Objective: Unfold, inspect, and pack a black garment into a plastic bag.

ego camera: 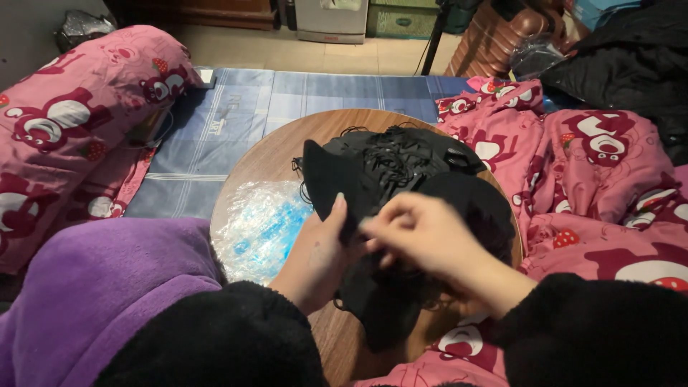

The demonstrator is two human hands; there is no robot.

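Black face mask (337, 193) held up over near edge of round wooden table (276, 147). Left hand (315, 254) closed on its lower edge, thumb up the side; right hand (423, 233) pinching fabric by fingertips. Probably light, soft, floppy; best taken by edge or ear loops. Mask pile (401, 158) behind, plastic bag (258, 226) toward left edge.

Count: one round wooden table (272, 154), one heap of black masks (394, 165) whose number cannot be told, one clear plastic bag (261, 226), two hands, one purple blanket (93, 287), one pink bolster (79, 107).
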